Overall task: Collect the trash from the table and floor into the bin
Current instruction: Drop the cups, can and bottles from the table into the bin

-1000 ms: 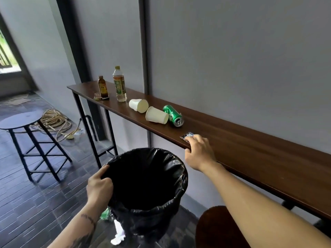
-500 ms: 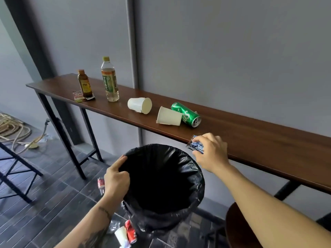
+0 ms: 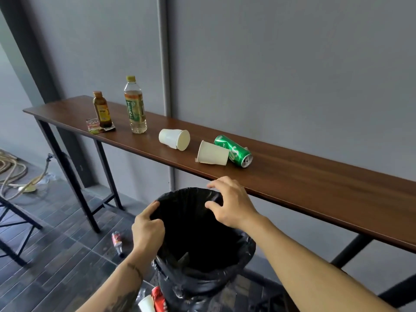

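My left hand point(image 3: 147, 230) grips the near left rim of the black-lined bin point(image 3: 238, 260). Over the bin's mouth hovers my right hand point(image 3: 229, 203), fingers spread and empty. On the long wooden table point(image 3: 315, 188) lie a green can point(image 3: 234, 151), a white paper cup point(image 3: 211, 153) touching it, and a second white cup point(image 3: 174, 138) on its side. Further left stand a clear tea bottle point(image 3: 135, 105) and a small brown bottle point(image 3: 102, 109) on a flat wrapper point(image 3: 94, 126). On the floor lie a small tube point(image 3: 117, 242), a red can point(image 3: 158, 298) and a white cup point(image 3: 146, 304).
The table runs along a grey wall, on black metal legs point(image 3: 67, 176). A coiled rope point(image 3: 13, 174) lies on the dark tiled floor at the left. Part of a black stool frame point(image 3: 13, 224) stands at the left edge.
My right hand took the small wrapper off the table edge, carried it over the bin and now is empty above the opening. My view has shifted right and closer.
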A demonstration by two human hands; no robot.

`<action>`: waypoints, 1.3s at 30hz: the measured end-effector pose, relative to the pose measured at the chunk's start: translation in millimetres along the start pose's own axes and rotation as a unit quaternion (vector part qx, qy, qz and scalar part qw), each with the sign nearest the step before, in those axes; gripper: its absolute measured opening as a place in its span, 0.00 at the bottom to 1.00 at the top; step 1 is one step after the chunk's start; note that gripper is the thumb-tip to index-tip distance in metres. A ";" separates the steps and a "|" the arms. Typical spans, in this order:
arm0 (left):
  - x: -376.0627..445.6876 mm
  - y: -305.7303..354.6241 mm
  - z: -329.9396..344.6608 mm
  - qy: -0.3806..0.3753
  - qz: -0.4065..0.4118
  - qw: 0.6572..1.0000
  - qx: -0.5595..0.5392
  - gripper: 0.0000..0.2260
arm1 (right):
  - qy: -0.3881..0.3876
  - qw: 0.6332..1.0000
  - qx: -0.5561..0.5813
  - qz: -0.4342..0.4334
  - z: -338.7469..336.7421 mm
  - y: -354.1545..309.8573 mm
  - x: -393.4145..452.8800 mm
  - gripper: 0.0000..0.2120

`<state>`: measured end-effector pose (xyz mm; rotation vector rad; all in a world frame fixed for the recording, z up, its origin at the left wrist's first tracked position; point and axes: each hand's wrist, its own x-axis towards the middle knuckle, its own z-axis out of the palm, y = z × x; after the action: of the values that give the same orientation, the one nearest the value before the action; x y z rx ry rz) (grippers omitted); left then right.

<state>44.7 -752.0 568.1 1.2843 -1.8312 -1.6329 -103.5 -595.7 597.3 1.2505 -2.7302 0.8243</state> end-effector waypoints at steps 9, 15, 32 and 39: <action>29.8 7.7 17.7 0.023 -0.010 0.999 -0.025 0.35 | 0.059 0.983 -0.150 0.090 -58.1 46.8 88.7 0.34; 44.1 7.2 32.2 0.056 -0.011 0.998 -0.033 0.35 | -0.053 0.983 -0.170 0.054 -50.6 62.5 123.2 0.41; 75.3 2.0 21.3 0.045 -0.012 0.997 -0.059 0.34 | -0.055 0.976 -0.159 0.136 -37.3 54.1 137.5 0.34; 88.1 0.1 -8.2 0.017 -0.009 0.998 -0.066 0.35 | 0.015 0.984 -0.119 0.133 -32.2 16.1 113.0 0.33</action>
<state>5.5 -827.9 545.0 1.2666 -1.6666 -1.6994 -197.6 -650.5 644.4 0.8378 -2.9038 0.5023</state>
